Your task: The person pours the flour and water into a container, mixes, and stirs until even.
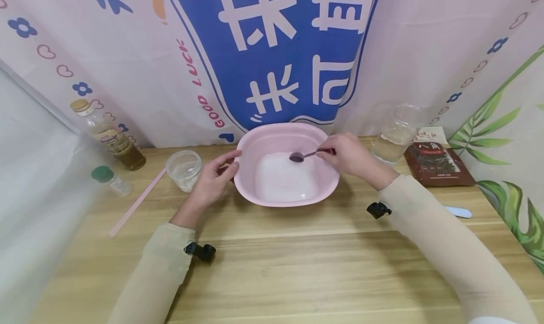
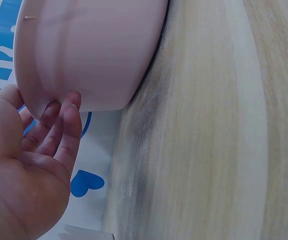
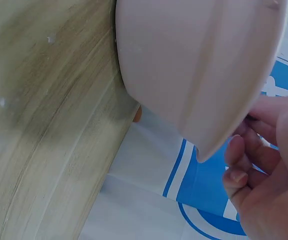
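Note:
A pink plastic basin (image 1: 243, 180) stands on the table against the cloth backdrop, a whitish layer (image 1: 282, 177) covering its bottom. At its left end my left hand (image 1: 210, 181) grips the rim; in the left wrist view the thumb lies at the edge and the fingertips (image 2: 71, 112) touch the outer wall. My right hand (image 1: 350, 156) pinches the handle of a small dark spoon (image 1: 296, 157) over the basin's right half. The spoon's bowl hangs inside the rim, above the whitish layer. From the right wrist view the basin wall (image 3: 179, 60) hides the spoon.
Left of the basin are a clear open tub (image 1: 183, 170), a pink straw (image 1: 138, 202), a green-capped jar (image 1: 111, 180) and an oil bottle (image 1: 112, 137). On the right stand a clear cup (image 1: 393, 140) and a brown-red packet (image 1: 439, 163), with a pale blue handle (image 1: 459, 212) nearby.

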The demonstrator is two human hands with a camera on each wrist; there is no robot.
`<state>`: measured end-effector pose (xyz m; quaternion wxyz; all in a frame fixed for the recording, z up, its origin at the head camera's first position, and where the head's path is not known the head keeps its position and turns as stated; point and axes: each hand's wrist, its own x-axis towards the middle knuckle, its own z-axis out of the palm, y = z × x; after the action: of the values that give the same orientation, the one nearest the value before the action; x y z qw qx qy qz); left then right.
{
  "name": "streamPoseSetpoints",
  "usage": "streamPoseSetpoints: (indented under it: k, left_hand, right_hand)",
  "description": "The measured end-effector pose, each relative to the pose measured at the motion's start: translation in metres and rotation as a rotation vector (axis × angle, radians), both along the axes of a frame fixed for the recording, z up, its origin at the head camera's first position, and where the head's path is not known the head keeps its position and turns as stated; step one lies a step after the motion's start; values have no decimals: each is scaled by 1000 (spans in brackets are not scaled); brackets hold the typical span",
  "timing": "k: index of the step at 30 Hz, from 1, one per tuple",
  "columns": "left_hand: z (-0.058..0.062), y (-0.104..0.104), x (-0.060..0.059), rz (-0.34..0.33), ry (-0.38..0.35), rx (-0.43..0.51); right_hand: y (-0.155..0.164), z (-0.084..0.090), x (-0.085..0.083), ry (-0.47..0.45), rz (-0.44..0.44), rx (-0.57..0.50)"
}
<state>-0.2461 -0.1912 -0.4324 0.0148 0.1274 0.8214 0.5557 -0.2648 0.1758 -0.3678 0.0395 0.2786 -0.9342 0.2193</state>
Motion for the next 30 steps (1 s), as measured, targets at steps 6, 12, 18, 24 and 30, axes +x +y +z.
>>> streamPoseSetpoints:
  k: [6, 12, 18, 24, 30]
  left_hand:
    - [-1, 0, 0, 10, -8, -10]
    - [-1, 0, 1, 10, -10, -8]
    - [-1, -1, 0, 10, -12, -3]
    - [0, -1, 2, 6, -13, 1]
    - [0, -1, 1, 6, -14, 0]
  right_hand:
    - [0, -4, 10, -25, 95, 40]
    - [-4, -9, 22, -36, 180, -1]
    - [-7, -11, 30, -24, 311, -42]
    - [-9, -16, 31, -25, 293, -120]
    - [-11, -21, 27, 97, 120, -109]
